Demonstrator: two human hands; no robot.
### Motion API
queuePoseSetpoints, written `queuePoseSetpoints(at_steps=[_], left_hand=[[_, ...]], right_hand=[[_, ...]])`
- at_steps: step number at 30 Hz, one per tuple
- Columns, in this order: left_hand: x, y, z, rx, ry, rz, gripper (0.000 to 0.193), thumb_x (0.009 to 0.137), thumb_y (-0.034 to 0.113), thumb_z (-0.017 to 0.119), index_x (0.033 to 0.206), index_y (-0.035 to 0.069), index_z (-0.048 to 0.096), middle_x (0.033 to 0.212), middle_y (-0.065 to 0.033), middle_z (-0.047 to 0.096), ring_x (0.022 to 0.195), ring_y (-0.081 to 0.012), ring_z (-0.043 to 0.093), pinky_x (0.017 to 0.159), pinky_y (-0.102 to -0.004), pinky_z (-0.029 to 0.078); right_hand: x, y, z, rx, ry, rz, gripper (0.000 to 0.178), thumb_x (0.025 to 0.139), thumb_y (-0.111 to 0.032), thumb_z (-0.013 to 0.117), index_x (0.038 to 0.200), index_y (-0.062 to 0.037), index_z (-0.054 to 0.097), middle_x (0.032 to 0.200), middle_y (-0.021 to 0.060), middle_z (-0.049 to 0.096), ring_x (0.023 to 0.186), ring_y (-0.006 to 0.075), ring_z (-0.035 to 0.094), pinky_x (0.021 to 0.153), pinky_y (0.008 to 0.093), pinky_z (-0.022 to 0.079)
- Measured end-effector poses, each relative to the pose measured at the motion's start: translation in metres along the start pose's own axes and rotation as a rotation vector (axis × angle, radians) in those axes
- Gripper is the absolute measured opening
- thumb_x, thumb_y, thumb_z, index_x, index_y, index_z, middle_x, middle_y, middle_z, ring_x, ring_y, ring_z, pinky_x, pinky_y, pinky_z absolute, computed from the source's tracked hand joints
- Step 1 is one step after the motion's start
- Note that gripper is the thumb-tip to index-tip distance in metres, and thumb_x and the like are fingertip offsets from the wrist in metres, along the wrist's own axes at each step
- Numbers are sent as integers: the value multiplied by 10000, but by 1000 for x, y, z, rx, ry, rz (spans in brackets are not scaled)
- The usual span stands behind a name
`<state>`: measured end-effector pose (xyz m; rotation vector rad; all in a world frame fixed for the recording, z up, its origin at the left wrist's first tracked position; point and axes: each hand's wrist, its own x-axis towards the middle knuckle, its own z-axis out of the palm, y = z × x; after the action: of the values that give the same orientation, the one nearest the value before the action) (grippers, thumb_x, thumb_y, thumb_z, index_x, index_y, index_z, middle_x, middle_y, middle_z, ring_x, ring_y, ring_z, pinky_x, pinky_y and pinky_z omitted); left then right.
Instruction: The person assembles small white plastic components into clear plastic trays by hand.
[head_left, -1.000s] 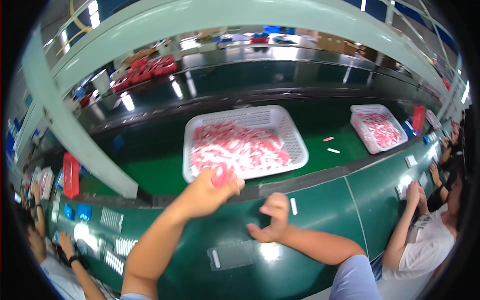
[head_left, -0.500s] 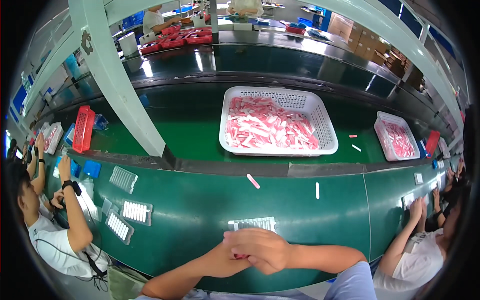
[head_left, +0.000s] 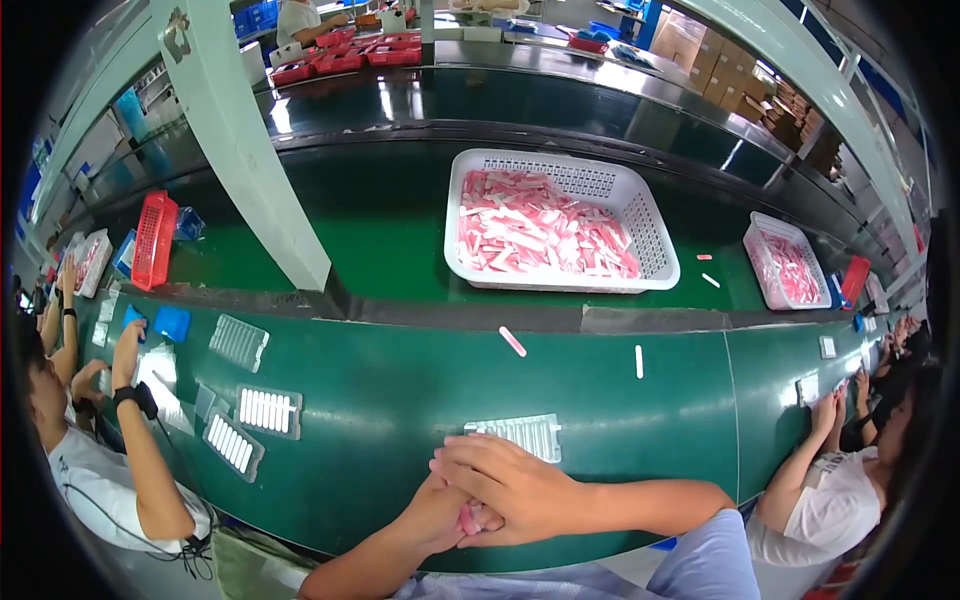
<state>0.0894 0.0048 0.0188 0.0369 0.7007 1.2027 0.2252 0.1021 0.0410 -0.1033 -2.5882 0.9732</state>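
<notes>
My left hand (head_left: 432,512) and my right hand (head_left: 515,488) are clasped together over the near part of the green table. The right lies across the top of the left, its fingers curled over it. Pink strips (head_left: 469,519) show in the gap between the palms; how many is hidden. Both hands are closed around them. Just beyond my hands lies a clear plastic tray (head_left: 540,436) with long slots, partly covered by my right hand. Farther off, a loose pink strip (head_left: 512,341) and a white strip with pink ends (head_left: 639,362) rest on the table.
A white basket (head_left: 660,278) full of pink and white strips stands on the green belt (head_left: 390,270) behind the dark ledge. To the left are filled trays (head_left: 269,412), an unfilled tray (head_left: 239,343) and a red basket (head_left: 154,240). Co-workers sit at both sides.
My hands have shifted against each other, and more of the pink strips shows between them. The view has tilted down a little, so the table and basket sit higher in the picture.
</notes>
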Motion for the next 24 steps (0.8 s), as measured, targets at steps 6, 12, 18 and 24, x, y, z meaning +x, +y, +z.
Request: queuePoseSetpoints(at_steps=[6,12,18,24], left_hand=[[-1,4,-22,61,-150,86,129,1008,140,520,1119,88,561,722,22,511,646,-110,548,524,-273,414],[-7,8,-22,-10,-175,88,120,952,46,564,1068,77,563,710,29,490,641,-85,500,555,-256,384],[-6,7,-20,-29,-229,164,124,932,-31,548,996,74,559,785,17,543,667,-68,497,622,-251,408],[-6,8,-23,-6,-21,103,92,956,1,531,922,65,588,750,4,574,621,-99,551,643,-252,466]], right_hand=[[9,13,5,64,90,-137,751,737,-269,885,1341,37,560,1294,184,613,1170,352,630,1016,471,517],[19,6,8,173,176,-63,674,716,-185,861,1301,1,583,1279,158,614,1132,347,634,964,434,535],[20,10,14,246,197,68,660,700,-112,843,1298,-5,583,1235,147,657,1095,348,662,948,437,553],[24,12,8,178,151,-31,656,726,-114,806,1323,8,564,1254,169,645,1133,350,646,972,437,537]])
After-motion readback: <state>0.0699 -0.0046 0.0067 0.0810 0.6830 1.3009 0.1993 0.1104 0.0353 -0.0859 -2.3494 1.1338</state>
